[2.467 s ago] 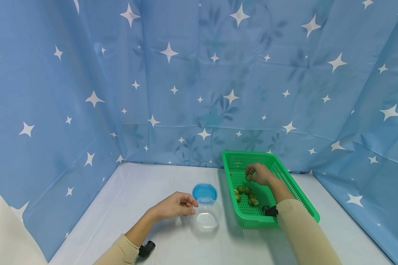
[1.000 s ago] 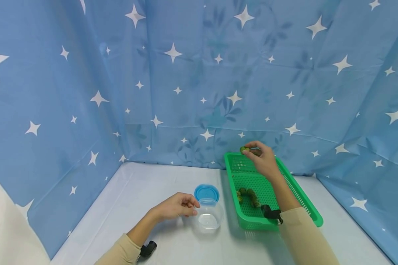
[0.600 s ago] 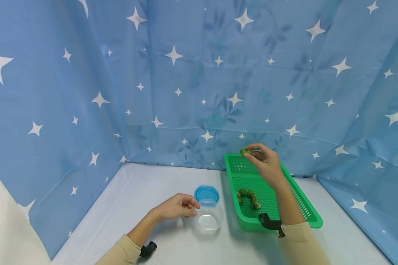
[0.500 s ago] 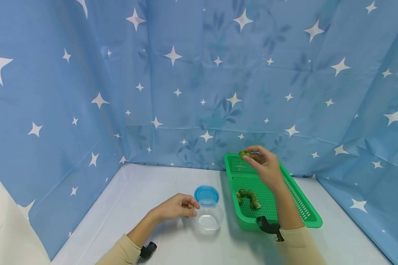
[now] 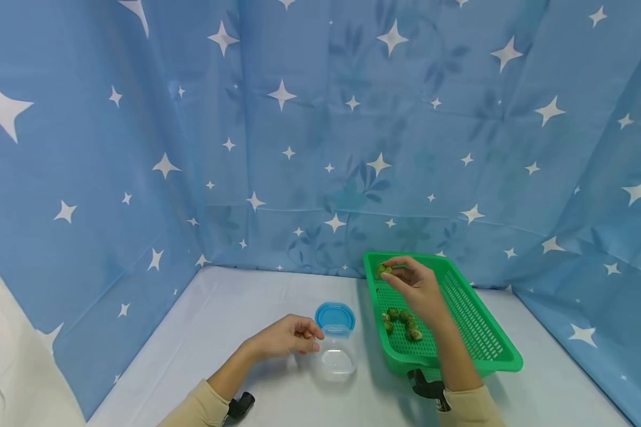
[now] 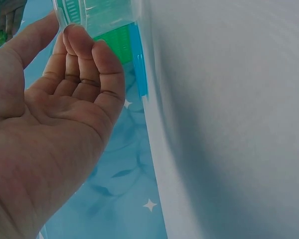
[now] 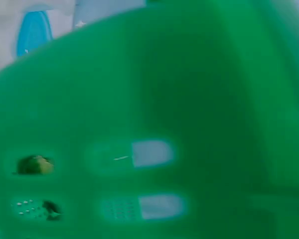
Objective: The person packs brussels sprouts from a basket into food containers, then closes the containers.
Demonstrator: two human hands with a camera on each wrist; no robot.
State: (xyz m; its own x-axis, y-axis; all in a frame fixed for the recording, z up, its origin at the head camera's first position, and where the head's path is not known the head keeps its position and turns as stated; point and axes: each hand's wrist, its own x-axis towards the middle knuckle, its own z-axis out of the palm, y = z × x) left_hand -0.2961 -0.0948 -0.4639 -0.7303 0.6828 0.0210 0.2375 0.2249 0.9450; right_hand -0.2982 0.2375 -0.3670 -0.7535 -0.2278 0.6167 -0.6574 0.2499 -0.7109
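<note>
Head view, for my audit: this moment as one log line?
left hand: at clear tub, grip unclear; right hand: pinches green piece over green basket; green basket: more pieces inside; blue lid: beyond clear tub

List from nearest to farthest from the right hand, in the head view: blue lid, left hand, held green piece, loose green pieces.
1. Held green piece: pinched in the right hand.
2. Loose green pieces: below that hand, in the basket.
3. Blue lid: left of the basket.
4. Left hand: farther left, beside the bowl.
</note>
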